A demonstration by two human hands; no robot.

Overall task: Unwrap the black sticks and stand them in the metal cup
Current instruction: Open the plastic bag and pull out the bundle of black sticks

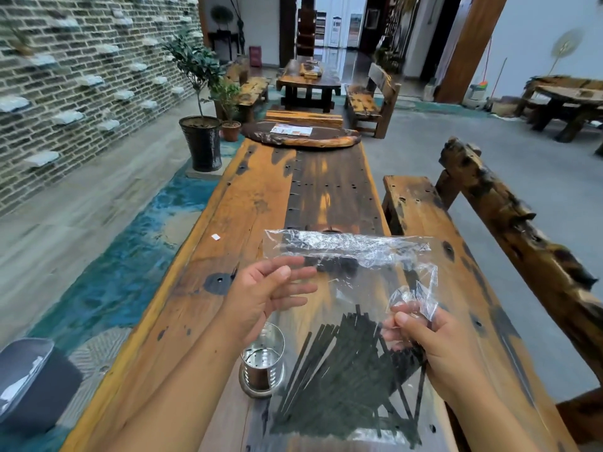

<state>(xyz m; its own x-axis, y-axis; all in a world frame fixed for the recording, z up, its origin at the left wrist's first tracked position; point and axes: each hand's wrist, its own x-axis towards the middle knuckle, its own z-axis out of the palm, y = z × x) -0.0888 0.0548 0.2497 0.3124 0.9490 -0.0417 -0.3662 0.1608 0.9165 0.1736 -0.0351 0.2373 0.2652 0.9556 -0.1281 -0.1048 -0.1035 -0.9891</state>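
A large clear plastic wrapper (352, 256) is spread in the air above the long wooden table (254, 203). My right hand (434, 347) pinches a crumpled corner of it at the lower right. My left hand (264, 295) hovers at the wrapper's left edge, fingers spread and relaxed; I cannot tell if they touch it. Several black sticks (342, 380) lie fanned out on the table under the plastic, between my hands. The shiny metal cup (262, 363) stands upright on a round base just left of the sticks, below my left wrist, with nothing visible inside.
A wooden bench (509, 243) with a rough backrest runs along the table's right side. A dark oval slab (303, 138) with a leaflet lies at the table's far end. Potted plants (200, 138) stand on the left. A small white scrap (215, 236) lies on the table.
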